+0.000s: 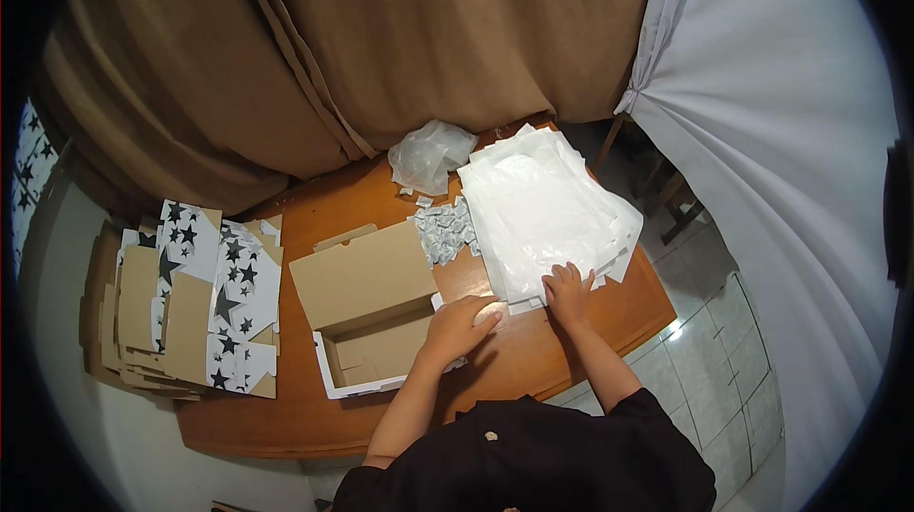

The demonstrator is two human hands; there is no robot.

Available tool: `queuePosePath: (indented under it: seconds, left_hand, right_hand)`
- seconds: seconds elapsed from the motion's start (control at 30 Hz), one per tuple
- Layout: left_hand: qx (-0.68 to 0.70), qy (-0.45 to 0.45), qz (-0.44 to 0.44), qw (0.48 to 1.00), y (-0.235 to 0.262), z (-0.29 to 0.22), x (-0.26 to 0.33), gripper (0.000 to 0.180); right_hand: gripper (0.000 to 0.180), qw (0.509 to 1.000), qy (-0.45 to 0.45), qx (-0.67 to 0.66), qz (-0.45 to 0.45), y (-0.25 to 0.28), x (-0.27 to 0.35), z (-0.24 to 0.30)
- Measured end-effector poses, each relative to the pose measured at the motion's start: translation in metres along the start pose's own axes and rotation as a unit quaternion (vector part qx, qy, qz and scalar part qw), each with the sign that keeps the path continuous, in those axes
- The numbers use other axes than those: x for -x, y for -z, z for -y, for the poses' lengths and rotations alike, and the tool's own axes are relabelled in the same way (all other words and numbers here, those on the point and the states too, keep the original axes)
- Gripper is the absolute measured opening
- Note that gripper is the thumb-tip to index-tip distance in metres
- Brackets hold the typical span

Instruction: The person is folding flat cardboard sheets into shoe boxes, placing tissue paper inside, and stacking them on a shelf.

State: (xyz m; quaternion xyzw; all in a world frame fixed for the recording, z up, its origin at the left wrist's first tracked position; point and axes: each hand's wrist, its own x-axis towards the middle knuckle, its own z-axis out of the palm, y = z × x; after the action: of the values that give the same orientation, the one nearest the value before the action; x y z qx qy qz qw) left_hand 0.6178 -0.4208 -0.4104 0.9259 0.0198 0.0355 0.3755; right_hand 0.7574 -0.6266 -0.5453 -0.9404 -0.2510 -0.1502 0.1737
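My left hand (460, 324) rests on the wooden table (533, 345) at the right edge of an open cardboard box (367, 322), fingers curled over something small and white that I cannot make out. My right hand (568, 290) lies flat with fingers spread on the near corner of a stack of white sheets (547, 207). A heap of small white packets (444, 229) sits between the box lid and the stack.
A crumpled clear plastic bag (430, 154) lies at the table's far edge. Flat cardboard blanks with black star print (195, 298) are piled at the left. Brown curtain (314, 46) hangs behind, white cloth (790, 169) at the right, tiled floor (728, 360) below.
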Motion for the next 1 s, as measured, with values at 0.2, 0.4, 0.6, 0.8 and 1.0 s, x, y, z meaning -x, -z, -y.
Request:
queuePosePath:
  seconds: [0.2,0.4,0.6,0.8,1.0]
  left_hand:
    - [-0.013,-0.035,0.009,0.999,-0.024,-0.004,-0.014,0.037]
    - [-0.012,-0.051,0.056,0.997,-0.021,-0.011,-0.009,0.037]
    - [-0.054,-0.095,0.003,0.994,-0.004,0.006,0.004,0.038]
    - [-0.128,-0.181,-0.165,0.961,0.015,-0.01,0.01,0.061]
    - [-0.085,-0.25,-0.204,0.943,0.04,-0.031,0.015,0.063]
  right_hand:
    - [0.016,0.999,0.041,-0.016,-0.026,-0.01,-0.004,0.0]
    - [0.012,0.998,0.061,-0.009,-0.02,-0.013,0.005,-0.019]
    - [0.013,0.988,0.018,0.014,-0.15,0.036,-0.014,0.018]
    - [0.021,0.954,0.122,-0.003,-0.273,0.122,-0.024,0.065]
    - [0.022,0.899,0.245,0.034,-0.361,0.183,0.016,0.129]
